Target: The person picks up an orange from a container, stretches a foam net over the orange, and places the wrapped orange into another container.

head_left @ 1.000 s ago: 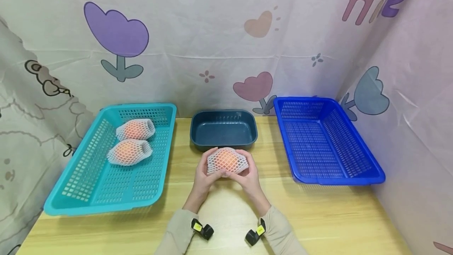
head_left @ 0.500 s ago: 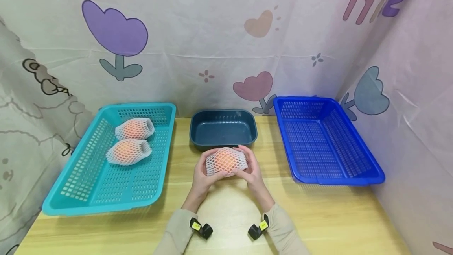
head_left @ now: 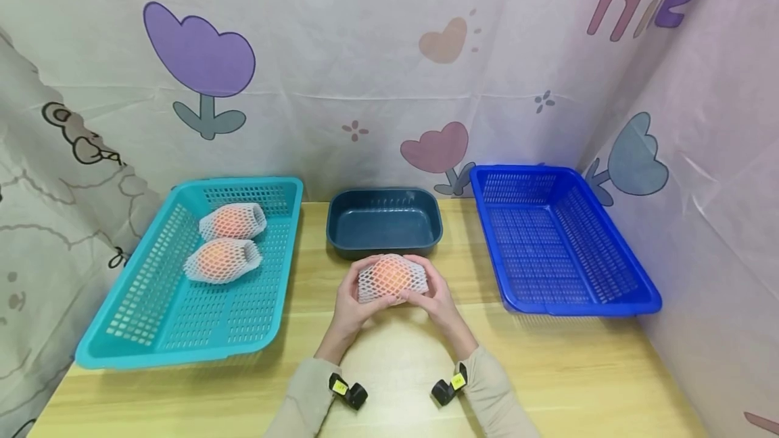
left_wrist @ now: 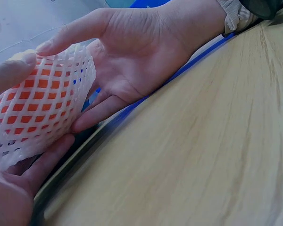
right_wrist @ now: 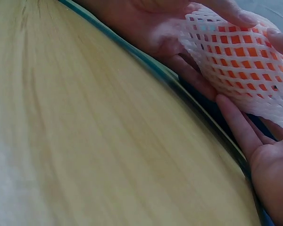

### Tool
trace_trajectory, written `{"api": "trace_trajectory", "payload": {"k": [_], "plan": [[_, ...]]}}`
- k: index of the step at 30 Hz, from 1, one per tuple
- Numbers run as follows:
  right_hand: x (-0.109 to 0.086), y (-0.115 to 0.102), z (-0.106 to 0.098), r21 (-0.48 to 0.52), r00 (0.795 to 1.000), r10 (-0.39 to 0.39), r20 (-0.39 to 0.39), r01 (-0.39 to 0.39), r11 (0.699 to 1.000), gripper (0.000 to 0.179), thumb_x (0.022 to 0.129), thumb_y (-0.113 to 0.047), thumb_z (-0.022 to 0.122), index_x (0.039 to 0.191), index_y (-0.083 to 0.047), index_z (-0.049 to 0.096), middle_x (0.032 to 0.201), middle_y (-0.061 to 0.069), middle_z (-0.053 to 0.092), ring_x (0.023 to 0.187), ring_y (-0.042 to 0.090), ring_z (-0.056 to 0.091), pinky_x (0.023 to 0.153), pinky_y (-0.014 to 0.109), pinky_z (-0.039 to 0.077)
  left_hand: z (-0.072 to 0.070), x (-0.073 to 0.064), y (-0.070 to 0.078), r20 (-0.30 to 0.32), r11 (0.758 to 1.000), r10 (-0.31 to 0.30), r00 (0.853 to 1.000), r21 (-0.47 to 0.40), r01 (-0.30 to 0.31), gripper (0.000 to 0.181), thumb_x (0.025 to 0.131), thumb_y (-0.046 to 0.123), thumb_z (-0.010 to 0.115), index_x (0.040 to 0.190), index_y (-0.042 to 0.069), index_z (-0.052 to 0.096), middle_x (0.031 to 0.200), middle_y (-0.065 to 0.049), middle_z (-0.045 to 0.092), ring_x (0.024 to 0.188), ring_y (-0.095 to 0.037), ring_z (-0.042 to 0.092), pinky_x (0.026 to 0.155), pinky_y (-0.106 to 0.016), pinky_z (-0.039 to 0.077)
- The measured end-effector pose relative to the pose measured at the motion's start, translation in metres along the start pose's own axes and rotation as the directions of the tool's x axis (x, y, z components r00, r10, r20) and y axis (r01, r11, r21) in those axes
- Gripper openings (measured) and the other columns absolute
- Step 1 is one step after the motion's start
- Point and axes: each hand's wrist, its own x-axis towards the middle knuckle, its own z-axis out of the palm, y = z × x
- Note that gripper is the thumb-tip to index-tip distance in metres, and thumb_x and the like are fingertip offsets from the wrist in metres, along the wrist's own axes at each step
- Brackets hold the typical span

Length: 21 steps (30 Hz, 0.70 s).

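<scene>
Between both hands is an orange-red round fruit in a white foam net sleeve [head_left: 392, 277], held just in front of the dark teal basin [head_left: 385, 249]. My left hand [head_left: 351, 303] grips its left end, thumb on the near side and fingers behind. At the other end my right hand [head_left: 439, 299] grips it the same way, the two thumb tips close together. Both wrist views show fingers beneath the netted fruit [left_wrist: 37, 99], and orange showing through the mesh. The sleeve reaches past the fruit at its ends.
A turquoise basket [head_left: 182, 355] at the left holds two more net-sleeved fruits [head_left: 222, 261]. On the right stands a blue basket [head_left: 578, 309] with nothing in it. Behind them hangs a printed white cloth [head_left: 341, 32]. All stand on a light wooden table [head_left: 389, 384].
The right hand's fingers and wrist have shifted slightly around the netted fruit's right end. Both hands keep holding it in nearly the same place; the baskets and basin stay put.
</scene>
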Motion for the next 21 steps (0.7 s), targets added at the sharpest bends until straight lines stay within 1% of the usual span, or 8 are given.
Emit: {"api": "trace_trajectory", "payload": {"k": [3,9,14,18,21], "plan": [[0.001,-0.001,0.000,0.000,1.000,0.000,0.000,0.000,1.000,0.062,0.086,0.003,0.067,0.143,0.002,0.041,0.133,0.014,0.052,0.111,0.021,0.058,0.088,0.030,0.054,0.001,0.001,0.000,-0.003,1.000,-0.003,1.000,0.010,0.003,0.076,0.067,-0.015,0.082,0.135,-0.002,0.051,0.138,-0.022,0.051,0.125,-0.023,0.051,0.104,-0.029,0.044],[-0.003,-0.001,0.001,0.001,1.000,0.000,0.005,0.000,1.000,0.059,0.088,0.002,0.066,0.141,0.004,0.041,0.133,0.013,0.053,0.111,0.021,0.059,0.087,0.031,0.055,0.000,-0.002,-0.002,-0.014,0.998,-0.036,0.999,0.043,0.037,0.074,0.068,-0.014,0.083,0.134,0.002,0.053,0.136,-0.018,0.054,0.121,-0.022,0.054,0.099,-0.027,0.047],[-0.003,-0.001,0.001,0.003,1.000,-0.008,-0.010,0.008,1.000,0.059,0.088,0.001,0.067,0.141,0.003,0.041,0.132,0.014,0.053,0.110,0.021,0.060,0.087,0.032,0.055,0.001,-0.002,-0.002,-0.009,0.999,-0.029,1.000,0.041,0.030,0.074,0.068,-0.014,0.082,0.135,0.001,0.052,0.137,-0.019,0.053,0.122,-0.023,0.053,0.099,-0.028,0.047],[-0.002,-0.004,0.002,0.004,1.000,0.001,-0.024,-0.001,1.000,0.058,0.087,0.002,0.067,0.141,0.002,0.043,0.131,0.015,0.054,0.108,0.021,0.061,0.086,0.033,0.056,0.006,-0.002,0.003,-0.038,0.997,-0.046,0.998,0.063,0.049,0.074,0.070,-0.011,0.083,0.136,0.004,0.052,0.137,-0.016,0.054,0.120,-0.022,0.054,0.098,-0.028,0.047],[0.000,-0.013,0.003,0.009,1.000,0.002,-0.028,-0.002,1.000,0.059,0.086,0.002,0.066,0.140,0.004,0.043,0.130,0.016,0.054,0.106,0.022,0.062,0.084,0.034,0.057,0.011,-0.002,0.013,-0.055,0.994,-0.075,0.996,0.075,0.079,0.073,0.073,-0.007,0.083,0.137,0.007,0.052,0.137,-0.013,0.054,0.119,-0.022,0.054,0.097,-0.028,0.047]]}}
